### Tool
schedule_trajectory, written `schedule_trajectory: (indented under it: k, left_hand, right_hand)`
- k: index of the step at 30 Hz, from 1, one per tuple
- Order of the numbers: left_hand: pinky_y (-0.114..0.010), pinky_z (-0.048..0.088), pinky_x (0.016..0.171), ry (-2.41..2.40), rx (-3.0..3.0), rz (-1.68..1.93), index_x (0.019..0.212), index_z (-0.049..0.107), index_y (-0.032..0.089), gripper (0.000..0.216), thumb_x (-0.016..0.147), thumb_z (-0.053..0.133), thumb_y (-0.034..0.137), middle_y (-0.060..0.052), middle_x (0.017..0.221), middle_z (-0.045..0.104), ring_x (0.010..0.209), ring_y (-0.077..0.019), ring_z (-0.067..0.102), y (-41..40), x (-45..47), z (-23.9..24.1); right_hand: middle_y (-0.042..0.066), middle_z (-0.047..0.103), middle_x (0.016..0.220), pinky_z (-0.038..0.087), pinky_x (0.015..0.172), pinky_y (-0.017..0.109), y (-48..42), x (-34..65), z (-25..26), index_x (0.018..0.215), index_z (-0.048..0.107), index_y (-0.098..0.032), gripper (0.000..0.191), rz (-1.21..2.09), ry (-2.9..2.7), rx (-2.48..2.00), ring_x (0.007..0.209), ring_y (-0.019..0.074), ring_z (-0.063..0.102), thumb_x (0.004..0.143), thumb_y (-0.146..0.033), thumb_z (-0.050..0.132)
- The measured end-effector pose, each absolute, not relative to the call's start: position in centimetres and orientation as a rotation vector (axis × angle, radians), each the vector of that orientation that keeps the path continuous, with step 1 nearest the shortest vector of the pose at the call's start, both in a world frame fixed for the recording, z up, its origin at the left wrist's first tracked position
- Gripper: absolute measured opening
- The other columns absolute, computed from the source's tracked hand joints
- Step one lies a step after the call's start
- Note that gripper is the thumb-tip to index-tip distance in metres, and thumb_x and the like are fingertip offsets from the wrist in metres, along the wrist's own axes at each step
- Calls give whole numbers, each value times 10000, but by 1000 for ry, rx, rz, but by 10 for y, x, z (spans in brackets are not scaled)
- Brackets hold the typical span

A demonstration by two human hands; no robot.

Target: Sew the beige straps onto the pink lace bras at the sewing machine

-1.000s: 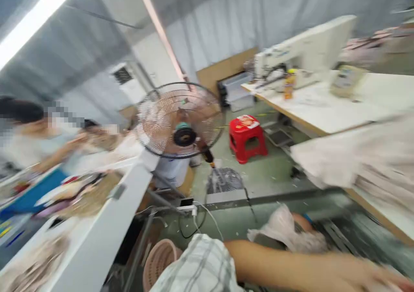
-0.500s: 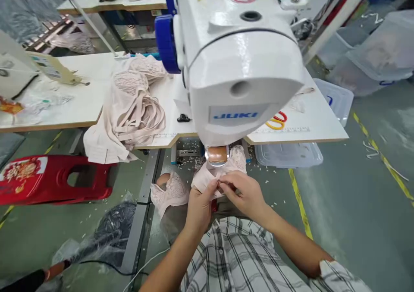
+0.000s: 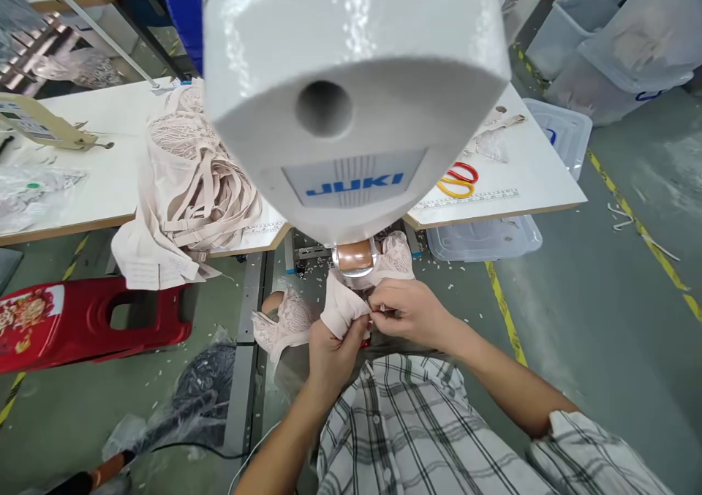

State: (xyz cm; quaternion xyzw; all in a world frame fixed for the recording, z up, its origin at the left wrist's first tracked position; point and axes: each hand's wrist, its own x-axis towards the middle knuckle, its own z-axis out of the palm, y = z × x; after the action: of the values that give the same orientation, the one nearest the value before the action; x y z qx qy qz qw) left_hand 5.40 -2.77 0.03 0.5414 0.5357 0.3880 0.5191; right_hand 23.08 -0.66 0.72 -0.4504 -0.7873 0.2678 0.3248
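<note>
A pale pink bra [image 3: 341, 306] with lace cups hangs below the head of a white JUKI sewing machine [image 3: 351, 107]. My left hand [image 3: 336, 350] pinches the bra's edge from the left, thumb on top. From the right, my right hand [image 3: 409, 308] grips the same edge, thumb and forefinger closed together. The two sets of fingertips are close to each other, just below the machine's round metal-rimmed front part [image 3: 355, 257]. Another lace cup [image 3: 289, 319] lies over my leg at the left; whether it belongs to the same bra I cannot tell.
A heap of pale pink bras [image 3: 191, 188] overhangs the table edge on the left. Scissors with red and yellow handles [image 3: 459, 180] lie on the white tabletop [image 3: 540, 180] at right. A red stool [image 3: 93, 319] is at lower left, and clear plastic bins [image 3: 630, 78] stand at upper right.
The view has come closer to the machine head, which now looms larger. My left hand has moved slightly down and left, and a smooth fold of the bra stands up between my hands.
</note>
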Motion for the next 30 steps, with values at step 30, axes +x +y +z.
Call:
schedule_trajectory:
  k: [30]
  left_hand:
    - [-284,491,743,1121,1607,638,868,675,165,184,889,546,296,-38,818,662,772,-180,593,-2,53,30]
  right_hand:
    - [-73,515,673,293,542,233,-10,249,26,869,464,-225,117,1282,-1666,-1497,538,92,376,800,-217,558]
